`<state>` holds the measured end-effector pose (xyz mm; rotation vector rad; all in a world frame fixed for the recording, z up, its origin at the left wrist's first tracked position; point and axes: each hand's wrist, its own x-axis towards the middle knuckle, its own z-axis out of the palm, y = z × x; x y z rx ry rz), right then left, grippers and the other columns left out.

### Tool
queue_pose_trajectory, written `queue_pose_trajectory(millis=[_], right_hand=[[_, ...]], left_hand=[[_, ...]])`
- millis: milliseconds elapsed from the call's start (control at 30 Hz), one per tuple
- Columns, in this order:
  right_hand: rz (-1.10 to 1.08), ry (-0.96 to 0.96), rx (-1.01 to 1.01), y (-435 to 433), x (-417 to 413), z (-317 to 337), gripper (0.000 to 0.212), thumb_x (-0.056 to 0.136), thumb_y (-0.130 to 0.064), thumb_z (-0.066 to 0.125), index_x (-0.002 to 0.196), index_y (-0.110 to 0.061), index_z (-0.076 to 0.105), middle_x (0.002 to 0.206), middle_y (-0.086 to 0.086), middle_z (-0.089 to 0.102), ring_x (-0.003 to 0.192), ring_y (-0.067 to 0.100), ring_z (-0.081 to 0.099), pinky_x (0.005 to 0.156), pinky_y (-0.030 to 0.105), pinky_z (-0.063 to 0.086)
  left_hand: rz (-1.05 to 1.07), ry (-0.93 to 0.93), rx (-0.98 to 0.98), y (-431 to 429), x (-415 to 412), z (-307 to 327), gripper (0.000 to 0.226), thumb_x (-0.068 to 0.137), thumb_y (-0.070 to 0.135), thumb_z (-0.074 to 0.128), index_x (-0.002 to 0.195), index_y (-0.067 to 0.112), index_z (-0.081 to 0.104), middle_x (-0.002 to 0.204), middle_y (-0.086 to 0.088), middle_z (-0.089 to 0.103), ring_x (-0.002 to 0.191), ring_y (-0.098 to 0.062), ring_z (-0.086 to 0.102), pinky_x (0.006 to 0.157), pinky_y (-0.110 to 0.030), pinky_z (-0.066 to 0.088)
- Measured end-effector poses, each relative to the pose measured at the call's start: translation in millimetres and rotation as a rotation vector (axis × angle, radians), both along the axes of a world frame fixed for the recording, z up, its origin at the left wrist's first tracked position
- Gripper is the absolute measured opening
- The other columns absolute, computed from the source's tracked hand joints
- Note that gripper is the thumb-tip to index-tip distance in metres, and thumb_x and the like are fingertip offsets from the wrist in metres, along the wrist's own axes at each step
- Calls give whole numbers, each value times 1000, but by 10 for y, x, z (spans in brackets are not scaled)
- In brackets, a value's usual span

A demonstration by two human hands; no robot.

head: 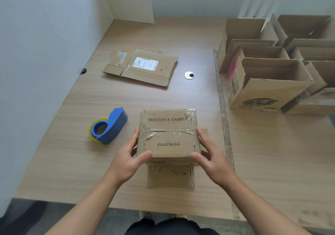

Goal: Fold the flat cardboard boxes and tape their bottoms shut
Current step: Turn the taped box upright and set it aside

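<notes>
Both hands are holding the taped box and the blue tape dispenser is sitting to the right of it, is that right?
Not quite. In the head view, the left hand and right hand do hold the taped box, but the blue tape dispenser sits to its left, not its right.

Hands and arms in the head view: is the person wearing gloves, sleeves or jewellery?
No. The left hand and right hand are bare: no gloves, rings or watch show. No sleeve shows either, right down to the picture's edge.
</notes>
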<state>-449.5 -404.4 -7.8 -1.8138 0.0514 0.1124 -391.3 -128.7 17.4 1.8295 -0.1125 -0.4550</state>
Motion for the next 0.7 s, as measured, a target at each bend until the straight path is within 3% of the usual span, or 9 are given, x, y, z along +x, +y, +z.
queue_pose_trajectory(millis=[67, 167, 267, 367, 433, 500, 533, 633, 700], right_hand=[[-58, 7, 5, 64, 32, -7, 69, 90, -41, 66, 145, -54, 27, 155, -23, 34, 140, -1, 37, 110, 20, 39], [-100, -13, -45, 112, 82, -14, 63, 98, -23, 61, 146, -48, 28, 154, -19, 36, 140, -5, 35, 112, 13, 31], [-192, 57, 161, 204, 109, -11, 59, 100, -14, 56, 142, -49, 37, 151, -22, 40, 138, -6, 36, 116, 23, 31], [-300, 141, 377, 321, 183, -22, 57, 100, -8, 53, 136, -52, 46, 142, -30, 47, 128, -14, 43, 102, 11, 39], [-351, 188, 450, 321, 277, -16, 55, 102, -14, 50, 144, -48, 39, 134, -33, 52, 120, -14, 51, 97, 11, 43], [-367, 224, 462, 247, 371, 23, 54, 103, -29, 51, 148, -48, 30, 127, -20, 55, 114, -2, 57, 107, 32, 43], [-355, 242, 432, 198, 407, 65, 52, 100, -37, 55, 146, -50, 34, 128, -12, 53, 114, 4, 58, 108, 39, 43], [-327, 268, 375, 90, 507, 238, 36, 91, -51, 63, 121, -65, 48, 135, -1, 50, 117, 14, 61, 99, 46, 51], [-343, 233, 393, 46, 562, 323, 37, 93, -48, 63, 125, -59, 48, 139, -1, 50, 121, 16, 59, 100, 49, 51]], left_hand=[[23, -15, 21, -49, 44, 0, 85, 88, 18, 71, 156, 26, 22, 150, 20, 40, 132, 6, 44, 113, -27, 38], [40, -13, 53, -78, 123, -7, 84, 90, 19, 70, 156, 29, 19, 147, 29, 38, 132, 10, 42, 114, -28, 36], [19, 27, 40, -83, 135, -44, 82, 93, 19, 66, 154, 39, 14, 143, 36, 42, 131, 11, 41, 111, -21, 37], [104, 71, -53, -161, 123, -46, 75, 97, 11, 59, 152, 43, 19, 133, 45, 46, 129, 14, 42, 106, -11, 37], [167, 66, -89, -204, 127, -16, 70, 98, 5, 55, 154, 36, 25, 135, 41, 46, 127, 16, 43, 105, -12, 37], [151, 35, -95, -207, 123, 22, 68, 99, 1, 52, 153, 33, 27, 129, 45, 49, 124, 18, 45, 102, -9, 39], [123, 13, -91, -199, 117, 45, 68, 98, -1, 52, 153, 33, 28, 129, 44, 50, 125, 16, 46, 103, -11, 40], [82, -52, -106, -202, 127, 131, 64, 98, -1, 53, 146, 37, 36, 130, 34, 56, 122, 5, 54, 95, -12, 46], [138, -94, -119, -272, 164, 206, 56, 98, 5, 57, 139, 40, 41, 129, 31, 57, 120, 3, 56, 92, -15, 50]])
